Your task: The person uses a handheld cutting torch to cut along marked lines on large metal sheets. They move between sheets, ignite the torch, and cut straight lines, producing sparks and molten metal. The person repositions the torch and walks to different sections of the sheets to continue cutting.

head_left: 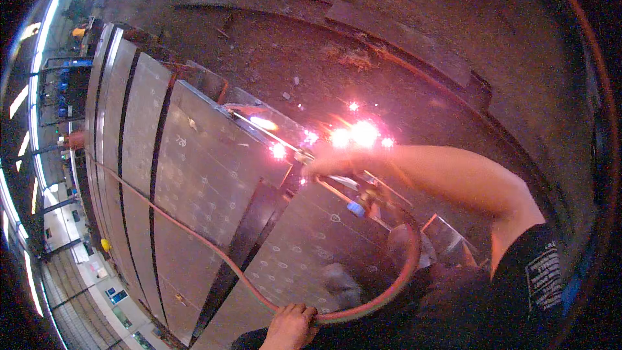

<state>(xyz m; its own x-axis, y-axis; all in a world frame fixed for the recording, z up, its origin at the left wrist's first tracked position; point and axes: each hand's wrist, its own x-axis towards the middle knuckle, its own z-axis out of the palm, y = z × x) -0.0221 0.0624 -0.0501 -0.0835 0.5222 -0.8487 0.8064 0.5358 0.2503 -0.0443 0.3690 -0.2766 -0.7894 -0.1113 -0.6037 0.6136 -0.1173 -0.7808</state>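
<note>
A gas cutting torch (334,189) with brass fittings and a blue knob lies in my right hand (317,166), whose slightly blurred fingers wrap round it. Its thin tube reaches up and left to the edge of a large steel plate (214,168) dotted with small chalk-like marks. A bright glow (262,122) shows beside the far end of the tube. From the torch, a red and green hose (382,297) curves down toward me. My left hand (291,327) is closed round that hose at the bottom of the view, and the hose runs on across the plates.
Dark gaps (155,149) separate the long plates on the left. Bright pink-white glare (356,135) hides part of the area beyond my right hand. Long metal strips (414,58) lie on the dirty floor (272,45). Someone's yellow helmet (105,244) shows far left.
</note>
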